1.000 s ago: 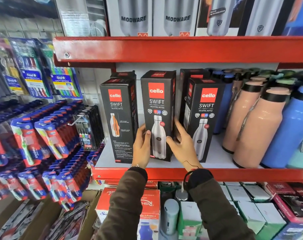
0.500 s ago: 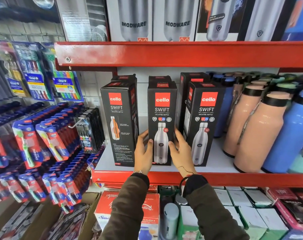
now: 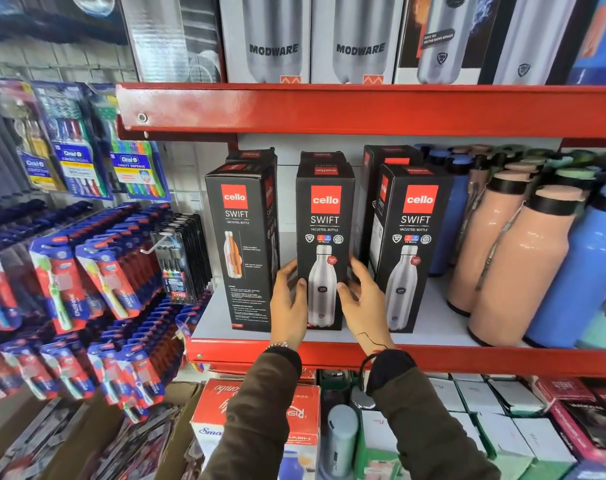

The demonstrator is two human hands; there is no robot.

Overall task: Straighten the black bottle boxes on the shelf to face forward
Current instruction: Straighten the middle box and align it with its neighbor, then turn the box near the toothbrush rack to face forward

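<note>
Three boxes up front: middle box [image 3: 324, 244], gripped between left hand [image 3: 289, 306] and right hand [image 3: 365, 303], faces forward, right box [image 3: 410, 251] nearly, left box [image 3: 241, 247] looks angled and undone.

You see three upright black Cello boxes: left box [image 3: 241, 244] angled, middle box [image 3: 324, 237] facing forward, right box [image 3: 410, 244] slightly turned.

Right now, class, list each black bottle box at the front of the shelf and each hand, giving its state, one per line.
left box: upright, turned slightly, right side panel showing
middle box: upright, front facing forward, held from both sides
right box: upright, angled, left side panel showing
left hand: on the middle box's left edge
right hand: on the middle box's right edge
</note>
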